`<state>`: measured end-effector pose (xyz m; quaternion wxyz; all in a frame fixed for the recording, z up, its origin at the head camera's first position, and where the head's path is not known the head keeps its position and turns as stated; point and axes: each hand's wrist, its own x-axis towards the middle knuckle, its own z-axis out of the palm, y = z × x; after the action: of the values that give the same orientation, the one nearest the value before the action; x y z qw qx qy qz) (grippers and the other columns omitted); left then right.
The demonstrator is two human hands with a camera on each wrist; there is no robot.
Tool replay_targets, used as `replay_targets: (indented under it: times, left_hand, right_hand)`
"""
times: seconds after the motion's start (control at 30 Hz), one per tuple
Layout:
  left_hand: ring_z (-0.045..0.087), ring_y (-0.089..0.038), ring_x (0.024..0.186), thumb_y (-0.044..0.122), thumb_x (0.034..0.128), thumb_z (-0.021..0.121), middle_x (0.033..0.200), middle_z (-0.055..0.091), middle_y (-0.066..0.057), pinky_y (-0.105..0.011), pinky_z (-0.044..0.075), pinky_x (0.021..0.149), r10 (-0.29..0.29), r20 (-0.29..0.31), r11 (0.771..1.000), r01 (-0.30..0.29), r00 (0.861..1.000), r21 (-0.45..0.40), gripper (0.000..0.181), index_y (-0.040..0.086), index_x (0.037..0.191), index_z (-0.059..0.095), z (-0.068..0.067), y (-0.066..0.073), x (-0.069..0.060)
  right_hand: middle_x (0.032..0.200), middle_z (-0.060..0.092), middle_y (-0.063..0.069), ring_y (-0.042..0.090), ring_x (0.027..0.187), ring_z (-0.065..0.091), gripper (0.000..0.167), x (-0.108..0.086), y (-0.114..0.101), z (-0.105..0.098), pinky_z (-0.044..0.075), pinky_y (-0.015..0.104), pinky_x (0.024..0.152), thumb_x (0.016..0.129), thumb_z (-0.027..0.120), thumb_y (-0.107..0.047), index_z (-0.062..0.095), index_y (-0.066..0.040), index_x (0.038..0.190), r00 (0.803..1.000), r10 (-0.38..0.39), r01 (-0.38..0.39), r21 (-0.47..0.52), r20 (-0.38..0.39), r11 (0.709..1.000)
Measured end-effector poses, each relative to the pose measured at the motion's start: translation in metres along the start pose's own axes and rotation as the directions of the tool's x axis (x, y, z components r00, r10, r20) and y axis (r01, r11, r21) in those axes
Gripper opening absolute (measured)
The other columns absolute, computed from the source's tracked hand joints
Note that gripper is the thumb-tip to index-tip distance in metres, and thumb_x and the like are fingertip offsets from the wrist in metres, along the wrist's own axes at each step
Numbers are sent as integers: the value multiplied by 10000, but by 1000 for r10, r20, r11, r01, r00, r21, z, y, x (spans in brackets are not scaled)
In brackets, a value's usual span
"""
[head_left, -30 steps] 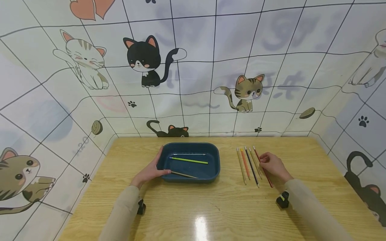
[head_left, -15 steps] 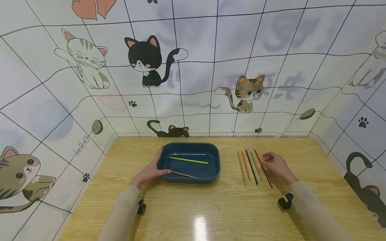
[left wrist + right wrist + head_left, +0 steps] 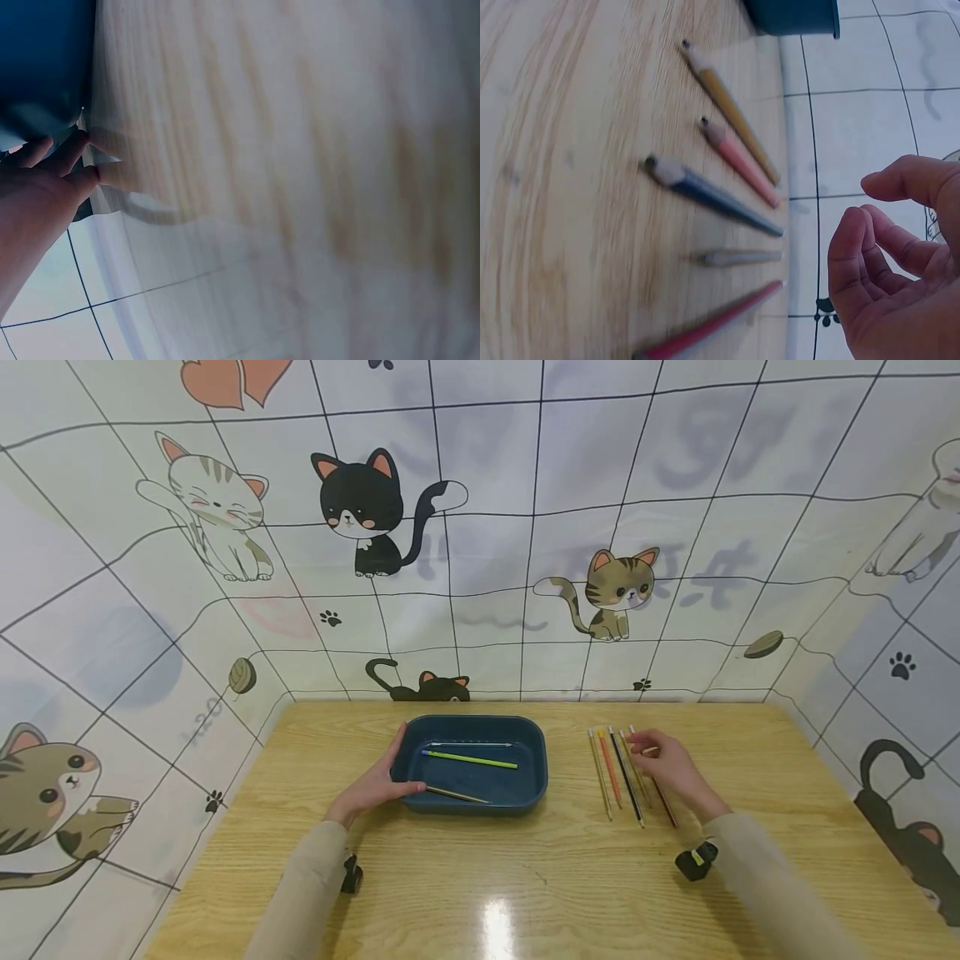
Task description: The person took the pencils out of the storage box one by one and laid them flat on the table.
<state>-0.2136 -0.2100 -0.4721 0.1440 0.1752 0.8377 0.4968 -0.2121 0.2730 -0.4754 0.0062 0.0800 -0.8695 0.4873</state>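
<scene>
My left hand (image 3: 375, 787) holds the left end of a dark blue rectangular tray (image 3: 468, 809), thumb at the front rim and fingers along the side. In the left wrist view, its fingertips touch the tray's outer wall (image 3: 45, 67). Inside lie a lime-green pencil (image 3: 469, 759), a brown pencil (image 3: 459, 794) and a thin pale stick (image 3: 468, 744). My right hand (image 3: 669, 768) hovers over a dark red pencil (image 3: 665, 802), partly hiding it. The right wrist view shows the thumb apart from the bent fingers, nothing between them.
Left of the dark red pencil lie a thin pale pencil (image 3: 739, 258), a dark blue pencil (image 3: 627, 777), an orange pencil (image 3: 611, 770) and a light brown pencil (image 3: 601, 777), roughly side by side. The wooden table (image 3: 540, 868) meets a cat-patterned wall covering (image 3: 487, 610) behind and at the sides.
My right hand moved slightly right, off the dark red pencil, then back left and a little farther over the pencils' far ends. The left hand and tray stayed in place.
</scene>
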Motion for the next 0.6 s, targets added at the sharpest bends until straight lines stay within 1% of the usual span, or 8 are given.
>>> replay_targets:
  times: [0.07,0.17,0.23,0.27,0.3,0.47,0.6]
  left_hand:
    - [-19,-404,1432,155,839,740,1591,-85,-181,-605,73,1100,0,-4,1000,0,1000,0,1083,111,1549,-76,1,-8,3]
    - [-26,-393,1434,169,836,746,1596,-91,-156,-606,63,1100,2,-15,1000,-2,1000,6,1096,146,1552,-82,3,-23,9]
    - [-27,-375,1438,193,837,751,1601,-92,-126,-601,64,1103,-1,-22,1000,1,1000,11,1102,194,1554,-87,4,-33,12]
    - [-23,-370,1440,207,836,754,1603,-90,-116,-601,68,1102,-1,-25,1000,2,1000,13,1106,210,1554,-88,4,-35,13]
    - [-20,-364,1441,221,834,758,1604,-87,-107,-602,72,1102,-3,-26,1000,3,1000,14,1110,227,1554,-88,4,-37,13]
    - [-28,-339,1444,277,828,769,1607,-92,-70,-600,76,1103,-5,-28,1000,5,1000,7,1122,284,1551,-90,4,-38,13]
    - [-39,-329,1444,300,829,768,1606,-103,-59,-599,71,1103,-8,-28,1000,8,1000,1,1125,285,1551,-94,4,-38,13]
  right_hand:
    - [1019,560,211,259,878,582,347,0,-5,4,542,392,677,923,605,-5,511,140,1223,1000,-8,7,24,15,1000]
    - [1029,571,211,261,881,590,339,2,-11,10,540,391,675,920,608,-8,517,130,1217,1000,-1,0,30,21,1000]
    - [1031,578,212,264,880,598,330,3,-14,13,535,381,675,922,609,-9,526,128,1211,1000,-5,5,27,22,1000]
    - [1032,582,208,261,877,600,325,4,-15,15,531,367,670,925,610,-17,532,121,1209,1000,-3,3,23,25,1000]
    - [1031,585,204,259,876,603,318,5,-16,17,526,351,666,927,610,-26,539,115,1204,1000,-4,3,17,26,1000]
    - [1029,582,207,279,884,594,319,6,-24,26,502,311,664,923,609,-18,539,128,1197,999,-26,24,56,37,998]
    - [1020,581,221,305,889,596,302,7,-32,34,496,299,664,915,604,7,547,127,1186,998,-44,41,80,35,996]
